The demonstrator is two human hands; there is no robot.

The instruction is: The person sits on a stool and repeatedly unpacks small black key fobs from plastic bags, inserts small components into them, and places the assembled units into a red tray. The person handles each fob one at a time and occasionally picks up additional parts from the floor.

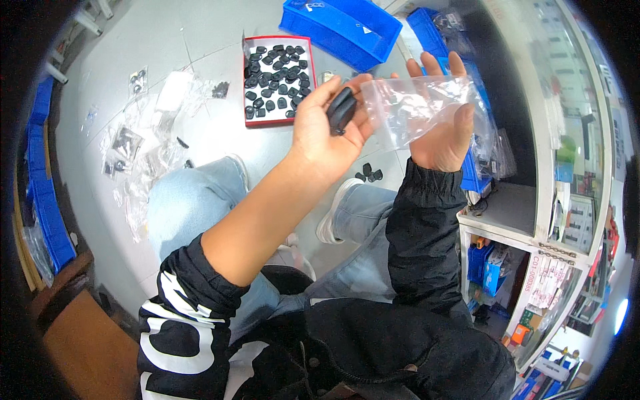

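Observation:
My left hand [327,130] holds a small black plastic part [341,111] between thumb and fingers, its tip at the mouth of a clear plastic bag [417,107]. My right hand [443,127] holds that bag from behind, fingers spread up behind it. Below the hands, on the pale floor, a red-rimmed tray [247,80] lies full of several similar black parts. A few loose black parts [369,173] lie on the floor near my shoe.
A blue bin [347,27] stands beyond the tray, more blue bins [47,207] at the left. Several clear bags [137,153] litter the floor left of my knees. A white shelf unit [527,227] with boxes stands at the right.

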